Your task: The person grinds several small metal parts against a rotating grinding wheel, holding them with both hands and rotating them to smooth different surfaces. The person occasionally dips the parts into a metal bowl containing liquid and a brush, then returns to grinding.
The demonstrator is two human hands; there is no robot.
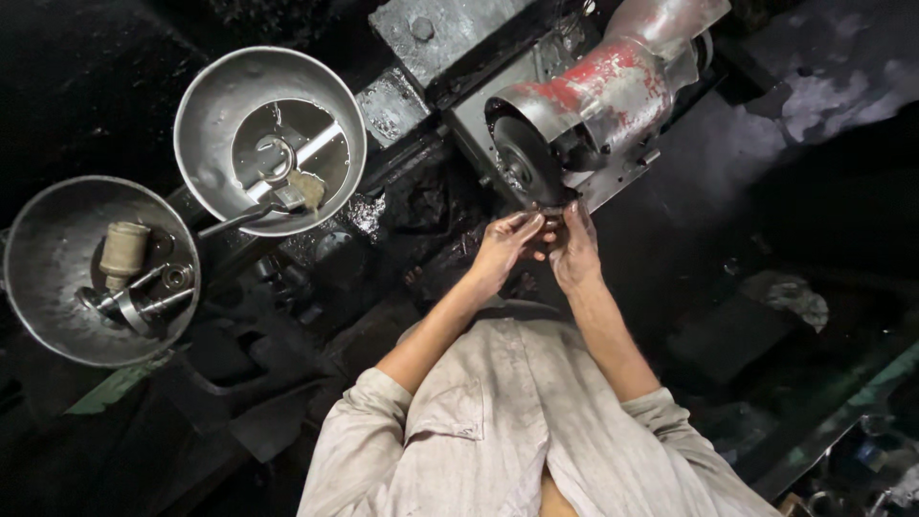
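**Inspector:** What did you record at the grinder?

**Operator:** I noted both hands raised to the dark round grinding wheel [524, 158], which sat under a red-and-grey worn metal guard [598, 86]. The left hand [503, 251] and right hand [574, 247] met at the wheel's lower edge, fingers pinched together on a small dark workpiece [548, 222], presumably so two grips could steady it against the wheel.

**Inspector:** And what could you not confirm?

**Operator:** The workpiece was nearly covered by fingers; I could not tell its shape or whether it touched the wheel. Left of the machine, on the black grimy worktop [316, 316], stood two grey metal funnel-shaped bowls [206, 115] holding small parts, too dim to identify.
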